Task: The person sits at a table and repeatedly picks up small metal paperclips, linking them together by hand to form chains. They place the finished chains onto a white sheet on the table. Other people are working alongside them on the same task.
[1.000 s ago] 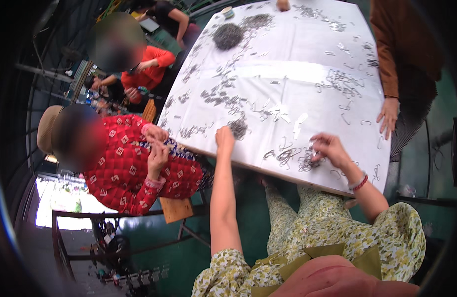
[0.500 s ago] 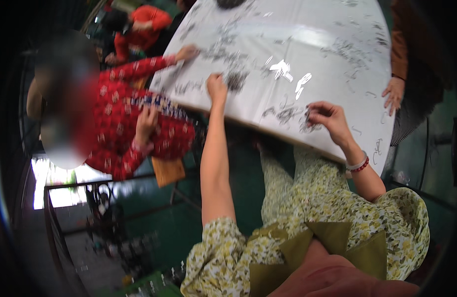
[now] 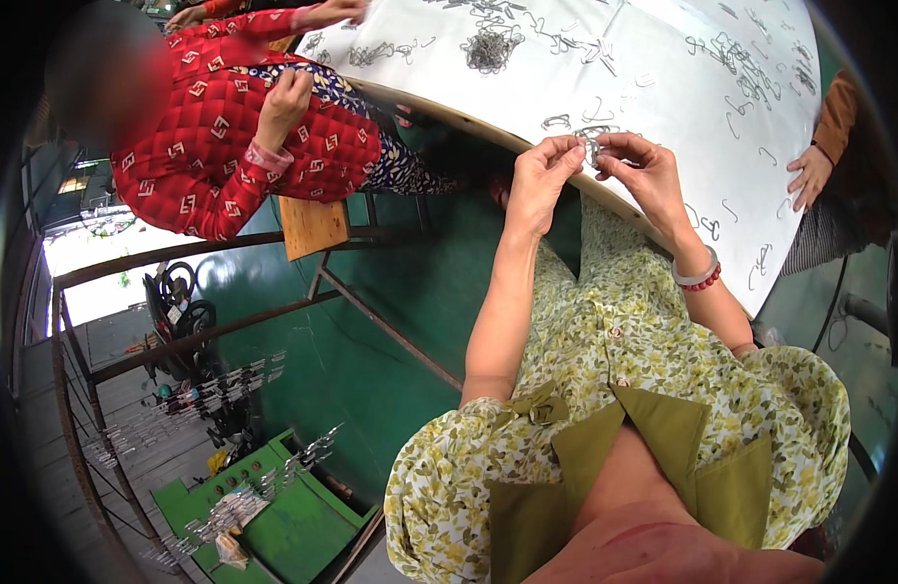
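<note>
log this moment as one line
left hand: near right hand | both: at table edge | grip: unclear | hooks: clustered on table

Green floor beneath wooden stool

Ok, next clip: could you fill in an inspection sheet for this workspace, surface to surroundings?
Surface: white-topped table, edge bending in the fisheye view.
Job's things: dark bent-wire pieces, with a dense heap, a looser tangle and scattered singles.
Clutter: more metal pieces on a green bench, lower left.
Hands: left hand and right hand near each other at the table's near edge; whether either grips a piece is too small to tell.
Cables: nothing that can be identified for sure.
Surroundings: co-worker's red patterned sleeve, wooden seat, brown-sleeved co-worker's hand at the table's right edge.
</note>
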{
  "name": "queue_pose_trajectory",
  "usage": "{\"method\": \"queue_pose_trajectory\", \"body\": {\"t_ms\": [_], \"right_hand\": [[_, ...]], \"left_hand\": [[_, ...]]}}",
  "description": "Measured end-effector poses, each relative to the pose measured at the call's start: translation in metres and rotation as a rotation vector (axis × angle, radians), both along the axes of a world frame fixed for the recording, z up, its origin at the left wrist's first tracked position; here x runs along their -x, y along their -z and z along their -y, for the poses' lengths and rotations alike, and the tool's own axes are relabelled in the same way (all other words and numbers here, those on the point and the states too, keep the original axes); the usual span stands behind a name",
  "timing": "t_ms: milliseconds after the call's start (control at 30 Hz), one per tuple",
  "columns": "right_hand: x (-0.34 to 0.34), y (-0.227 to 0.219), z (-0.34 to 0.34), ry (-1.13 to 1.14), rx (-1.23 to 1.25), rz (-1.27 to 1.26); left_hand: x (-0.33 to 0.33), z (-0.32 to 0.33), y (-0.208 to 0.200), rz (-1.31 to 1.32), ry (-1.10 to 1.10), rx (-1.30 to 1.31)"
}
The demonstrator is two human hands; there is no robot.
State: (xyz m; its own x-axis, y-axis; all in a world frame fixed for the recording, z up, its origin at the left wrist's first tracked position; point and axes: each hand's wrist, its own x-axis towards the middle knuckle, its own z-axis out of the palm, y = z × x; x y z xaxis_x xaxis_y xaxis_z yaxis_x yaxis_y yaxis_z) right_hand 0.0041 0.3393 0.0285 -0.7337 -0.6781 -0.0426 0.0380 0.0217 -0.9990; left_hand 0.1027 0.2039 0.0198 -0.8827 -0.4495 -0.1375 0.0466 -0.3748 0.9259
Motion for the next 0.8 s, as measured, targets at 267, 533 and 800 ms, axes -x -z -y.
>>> {"method": "queue_pose_trajectory", "body": {"t_ms": [267, 533, 800], "right_hand": [[0.001, -0.004, 0.002, -0.125, 0.102, -0.561], [0.058, 0.001, -0.020, -0.094, 0.113, -0.545], [0.179, 0.017, 0.020, -0.450, -0.353, -1.409]], "left_hand": [[-0.009, -0.005, -0.018, 0.152, -0.106, -0.006], [0.006, -0.039, -0.026, 0.009, -0.264, 0.067], [-0.002, -0.045, -0.091, 0.061, -0.289, 0.126]]}}
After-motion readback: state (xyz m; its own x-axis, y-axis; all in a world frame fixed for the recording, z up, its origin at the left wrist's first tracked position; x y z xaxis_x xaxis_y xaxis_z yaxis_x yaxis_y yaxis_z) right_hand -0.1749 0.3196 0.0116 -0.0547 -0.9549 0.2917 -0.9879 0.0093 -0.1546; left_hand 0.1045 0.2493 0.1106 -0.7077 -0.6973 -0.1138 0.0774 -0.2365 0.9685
